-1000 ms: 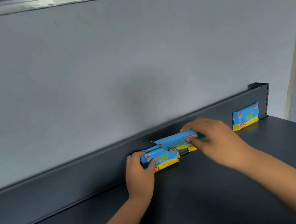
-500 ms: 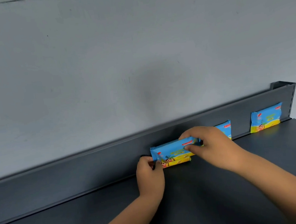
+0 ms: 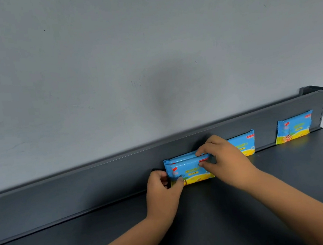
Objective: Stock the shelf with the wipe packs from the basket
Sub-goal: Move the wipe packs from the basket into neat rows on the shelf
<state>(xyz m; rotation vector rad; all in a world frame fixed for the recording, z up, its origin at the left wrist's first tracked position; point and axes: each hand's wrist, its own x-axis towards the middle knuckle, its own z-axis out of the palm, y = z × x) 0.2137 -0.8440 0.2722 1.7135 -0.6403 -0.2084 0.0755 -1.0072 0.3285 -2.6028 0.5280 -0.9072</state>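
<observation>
Blue-and-yellow plastic, that's the soft wipe pack (image 3: 188,169) being stood on its long edge against the raised back rail (image 3: 84,189) of the dark grey metal shelf (image 3: 244,213), about midway along the back edge. The left hand (image 3: 163,193) pinches its lower left corner, thumb on the front; the right hand (image 3: 225,161) pinches the upper right end, fingers curled over the top. That two-ended hold looks meant to keep a floppy pack upright and facing forward. A doubled top edge hints at another pack behind it, but I can't tell. Just beside the right hand, a second matching pack (image 3: 243,144) leans on the rail, and a third (image 3: 293,127) stands near the shelf's back right corner, so a spaced row is forming leftward. No basket in view.
</observation>
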